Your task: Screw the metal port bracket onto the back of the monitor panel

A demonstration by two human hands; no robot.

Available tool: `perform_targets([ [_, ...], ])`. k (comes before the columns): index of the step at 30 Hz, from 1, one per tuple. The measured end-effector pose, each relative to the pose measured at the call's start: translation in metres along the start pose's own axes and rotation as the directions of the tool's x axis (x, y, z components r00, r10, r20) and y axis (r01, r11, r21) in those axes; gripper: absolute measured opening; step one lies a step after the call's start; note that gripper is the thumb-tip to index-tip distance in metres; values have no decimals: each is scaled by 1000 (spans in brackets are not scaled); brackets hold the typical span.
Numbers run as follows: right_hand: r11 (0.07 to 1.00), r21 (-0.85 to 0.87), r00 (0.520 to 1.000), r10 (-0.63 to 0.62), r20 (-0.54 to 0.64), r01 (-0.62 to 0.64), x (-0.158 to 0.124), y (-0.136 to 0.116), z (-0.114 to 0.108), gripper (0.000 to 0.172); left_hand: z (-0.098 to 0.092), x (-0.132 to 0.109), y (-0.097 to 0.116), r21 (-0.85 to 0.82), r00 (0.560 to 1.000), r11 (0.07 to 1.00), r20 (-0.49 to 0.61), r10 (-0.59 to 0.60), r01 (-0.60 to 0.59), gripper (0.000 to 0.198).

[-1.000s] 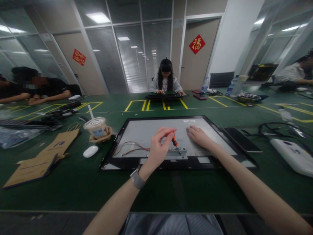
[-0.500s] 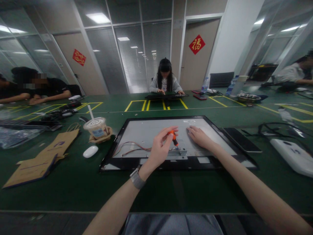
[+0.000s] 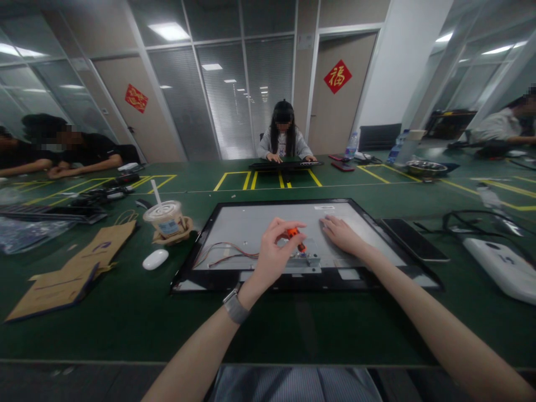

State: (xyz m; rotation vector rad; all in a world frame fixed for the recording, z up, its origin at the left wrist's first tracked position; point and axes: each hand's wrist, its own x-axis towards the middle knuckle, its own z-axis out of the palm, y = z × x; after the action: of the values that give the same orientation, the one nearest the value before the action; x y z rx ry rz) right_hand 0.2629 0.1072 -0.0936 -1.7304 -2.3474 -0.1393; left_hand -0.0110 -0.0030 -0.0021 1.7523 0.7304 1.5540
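In my left hand [image 3: 276, 248] is a screwdriver [image 3: 296, 237] with an orange and black handle, gripped between thumb and fingers. It tilts, its tip end down at a metal bracket [image 3: 307, 262] near the panel's close edge; the tip itself is too small to make out. My right hand [image 3: 341, 233] lies flat with fingers stretched out on the pale back of the display panel [image 3: 234, 220]. The panel has a black frame and lies on the green table. Thin red and dark wires [image 3: 226, 245] run across it, left of the bracket.
Left of the panel are a drink cup [image 3: 164, 218] with a straw, a white mouse [image 3: 155, 259] and a brown paper bag [image 3: 92, 251]. A black phone [image 3: 414, 239] and a white device [image 3: 500, 268] with cables lie to the right. Across the table sits a person [image 3: 283, 131].
The fingers of my left hand have shifted around the screwdriver handle, and the handle has turned and sits slightly lower. My right hand stays in place.
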Motion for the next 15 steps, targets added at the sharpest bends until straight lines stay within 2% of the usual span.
perform_targets([
  [8, 1000, 2, 1000, -13, -26, 13, 0, 1, 0, 47, -1, -2, 5, -134, 992, 988, 108, -67, 82, 25],
  [12, 1000, 6, 1000, -1, -8, 1, 0, -1, -1, 47, 0, -2, 5, -39, 998, 999, 58, 9, -7, 21],
  [15, 1000, -4, 1000, 0, -4, 0, 0, -2, -2, 48, 0, -1, 6, 10, 1000, 1000, 13, 24, -25, 24],
])
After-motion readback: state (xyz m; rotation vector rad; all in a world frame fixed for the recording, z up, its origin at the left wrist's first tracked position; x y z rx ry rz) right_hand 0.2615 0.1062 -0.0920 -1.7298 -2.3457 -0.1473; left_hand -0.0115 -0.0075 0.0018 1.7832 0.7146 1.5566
